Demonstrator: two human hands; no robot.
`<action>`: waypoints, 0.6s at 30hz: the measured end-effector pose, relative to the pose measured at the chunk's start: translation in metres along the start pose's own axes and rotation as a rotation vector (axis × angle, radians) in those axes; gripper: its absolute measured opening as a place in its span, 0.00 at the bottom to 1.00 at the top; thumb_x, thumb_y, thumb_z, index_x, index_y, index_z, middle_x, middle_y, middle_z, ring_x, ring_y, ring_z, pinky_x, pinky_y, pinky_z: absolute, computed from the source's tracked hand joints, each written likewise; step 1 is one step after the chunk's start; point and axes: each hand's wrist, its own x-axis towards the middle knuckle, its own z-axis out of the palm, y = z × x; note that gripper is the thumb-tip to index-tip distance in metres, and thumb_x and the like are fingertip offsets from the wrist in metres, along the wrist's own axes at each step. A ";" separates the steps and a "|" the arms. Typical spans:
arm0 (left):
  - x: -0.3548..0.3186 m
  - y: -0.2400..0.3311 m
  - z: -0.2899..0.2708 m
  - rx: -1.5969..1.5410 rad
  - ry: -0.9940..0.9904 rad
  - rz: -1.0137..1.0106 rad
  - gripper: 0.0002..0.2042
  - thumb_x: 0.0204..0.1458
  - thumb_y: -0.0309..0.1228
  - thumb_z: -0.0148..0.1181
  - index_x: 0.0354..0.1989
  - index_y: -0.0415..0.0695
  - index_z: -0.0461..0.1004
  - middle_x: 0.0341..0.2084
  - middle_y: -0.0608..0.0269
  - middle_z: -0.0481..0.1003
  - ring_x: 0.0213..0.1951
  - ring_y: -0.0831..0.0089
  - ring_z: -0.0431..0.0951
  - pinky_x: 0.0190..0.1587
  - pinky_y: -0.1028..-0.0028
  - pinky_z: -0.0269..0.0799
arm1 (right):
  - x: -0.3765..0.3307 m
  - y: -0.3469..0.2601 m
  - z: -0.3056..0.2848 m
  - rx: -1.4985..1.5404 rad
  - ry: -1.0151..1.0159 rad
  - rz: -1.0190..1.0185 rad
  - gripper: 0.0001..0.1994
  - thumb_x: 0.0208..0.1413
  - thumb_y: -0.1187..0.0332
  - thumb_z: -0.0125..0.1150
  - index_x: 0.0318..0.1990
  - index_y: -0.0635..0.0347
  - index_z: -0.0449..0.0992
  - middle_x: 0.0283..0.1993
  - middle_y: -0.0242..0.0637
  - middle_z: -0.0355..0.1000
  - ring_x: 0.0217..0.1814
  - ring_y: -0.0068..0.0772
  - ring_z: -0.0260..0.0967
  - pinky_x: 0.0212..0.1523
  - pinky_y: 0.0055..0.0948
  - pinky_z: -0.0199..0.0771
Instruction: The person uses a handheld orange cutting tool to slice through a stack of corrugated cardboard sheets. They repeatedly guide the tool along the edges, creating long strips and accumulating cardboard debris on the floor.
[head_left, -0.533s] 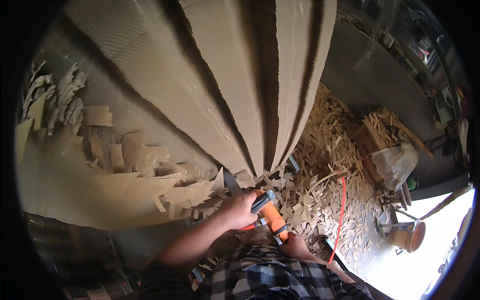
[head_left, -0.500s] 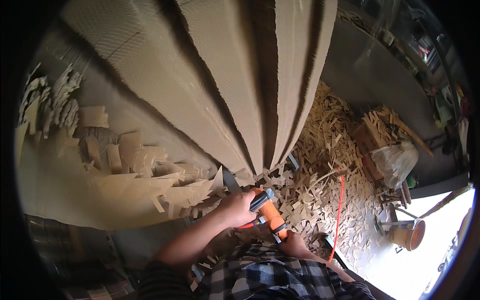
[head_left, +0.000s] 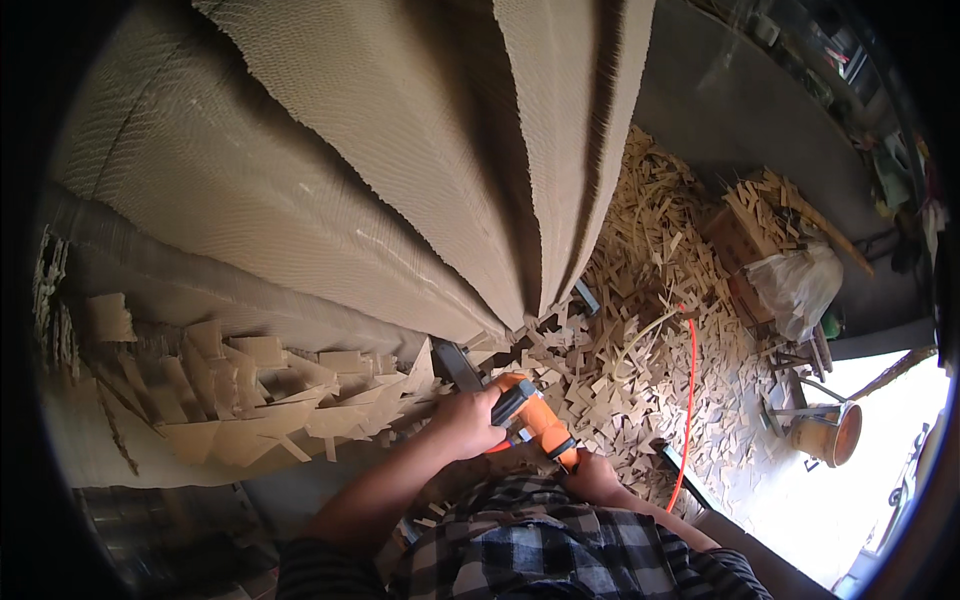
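Held in front of my body is an orange hand-held power tool (head_left: 544,424) with black grips. My left hand (head_left: 468,424) is wrapped round its black front handle. Behind it, my right hand (head_left: 594,477) grips the tool's rear end. Beyond the tool rises a tall stack of cardboard sheets (head_left: 380,110), its ragged cut edges fanning out in vertical columns. A dark flat bar (head_left: 456,366) reaches from near my left hand toward the stack's base; whether it belongs to the tool I cannot tell.
Cardboard offcuts (head_left: 640,350) lie heaped over the floor to the right, with more scraps (head_left: 250,380) at the left. A red-orange hose (head_left: 692,400) runs across the floor. Farther right are a cardboard box (head_left: 738,245), a white plastic bag (head_left: 803,290) and a bucket (head_left: 812,436).
The view has shifted, so the stack spreads wider and farther left. Both hands keep their hold on the orange tool, which has barely moved in the picture.
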 end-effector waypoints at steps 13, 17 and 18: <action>0.028 -0.029 0.047 0.021 0.051 -0.042 0.24 0.36 0.29 0.61 0.47 0.39 0.66 0.25 0.48 0.75 0.31 0.52 0.76 0.38 0.60 0.72 | 0.043 0.020 0.024 -0.078 -0.029 0.049 0.18 0.42 0.60 0.58 0.39 0.61 0.72 0.38 0.49 0.73 0.43 0.47 0.71 0.44 0.41 0.71; 0.043 -0.021 0.049 0.150 0.020 -0.083 0.22 0.37 0.31 0.60 0.44 0.40 0.67 0.24 0.50 0.75 0.29 0.52 0.76 0.35 0.59 0.71 | 0.045 0.018 0.023 -0.031 -0.064 0.051 0.18 0.42 0.60 0.58 0.40 0.60 0.73 0.39 0.49 0.73 0.44 0.46 0.71 0.45 0.40 0.71; 0.045 -0.018 0.048 0.167 0.025 -0.086 0.20 0.37 0.33 0.61 0.41 0.41 0.67 0.24 0.49 0.75 0.29 0.52 0.76 0.34 0.58 0.71 | 0.060 0.035 0.041 -0.022 -0.032 0.051 0.19 0.41 0.59 0.59 0.40 0.60 0.73 0.39 0.49 0.73 0.44 0.46 0.71 0.45 0.40 0.71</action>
